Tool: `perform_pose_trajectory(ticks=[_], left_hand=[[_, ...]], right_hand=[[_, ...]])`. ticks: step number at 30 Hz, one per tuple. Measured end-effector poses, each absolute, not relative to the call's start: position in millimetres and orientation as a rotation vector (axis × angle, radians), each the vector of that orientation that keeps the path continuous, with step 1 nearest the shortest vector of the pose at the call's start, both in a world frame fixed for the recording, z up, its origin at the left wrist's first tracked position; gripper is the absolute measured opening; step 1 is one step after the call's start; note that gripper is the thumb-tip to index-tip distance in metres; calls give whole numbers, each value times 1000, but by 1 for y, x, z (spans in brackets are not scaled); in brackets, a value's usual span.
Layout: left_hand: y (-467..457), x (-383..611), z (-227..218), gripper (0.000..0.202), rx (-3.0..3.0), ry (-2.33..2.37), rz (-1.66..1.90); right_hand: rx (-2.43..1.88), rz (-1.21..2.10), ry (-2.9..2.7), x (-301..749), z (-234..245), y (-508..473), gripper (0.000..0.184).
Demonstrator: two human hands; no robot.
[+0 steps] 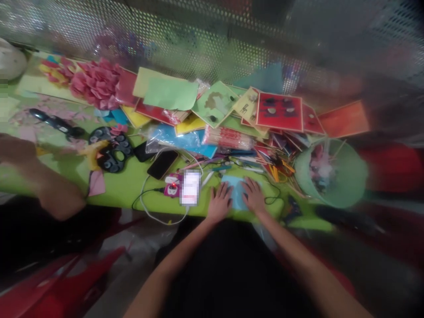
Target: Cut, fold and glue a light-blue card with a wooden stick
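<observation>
light blue paper (237, 193) — flat on the green tabletop (116, 189) near its front edge, sides partly covered

Dim illumination prevailed; light showed through the perforated panel (109, 24), the smartphone screen (190, 189) glowed white beneath pixelation, and stretched blur smeared the outer edges.
</observation>
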State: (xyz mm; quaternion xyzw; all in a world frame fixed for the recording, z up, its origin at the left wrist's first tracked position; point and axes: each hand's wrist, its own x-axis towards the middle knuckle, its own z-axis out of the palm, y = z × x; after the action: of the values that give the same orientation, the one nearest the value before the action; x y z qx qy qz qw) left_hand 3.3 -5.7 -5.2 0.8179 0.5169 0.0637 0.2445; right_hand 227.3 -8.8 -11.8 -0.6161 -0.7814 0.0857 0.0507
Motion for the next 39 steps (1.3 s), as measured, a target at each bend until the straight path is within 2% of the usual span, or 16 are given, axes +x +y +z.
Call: perform_pose_trajectory(ticks=[14,19,28,32,39], left_hand=[[-5,4,-1,55,2163,1424,223],[8,11,14,50,2101,1471,280],[116,-21,89,41,2087,1780,482],[156,-42,99,45,2088,1893,328],[195,-59,105,28,2134,1816,205]], right_hand=[[-1915,297,-2398,228,-12,-9,53],[-1892,311,-2384,229,-12,-9,53],[-1895,300,-2366,229,-13,-9,51],[-1892,293,-2358,228,-12,-9,51],[-1905,302,-2375,227,-8,-8,55]])
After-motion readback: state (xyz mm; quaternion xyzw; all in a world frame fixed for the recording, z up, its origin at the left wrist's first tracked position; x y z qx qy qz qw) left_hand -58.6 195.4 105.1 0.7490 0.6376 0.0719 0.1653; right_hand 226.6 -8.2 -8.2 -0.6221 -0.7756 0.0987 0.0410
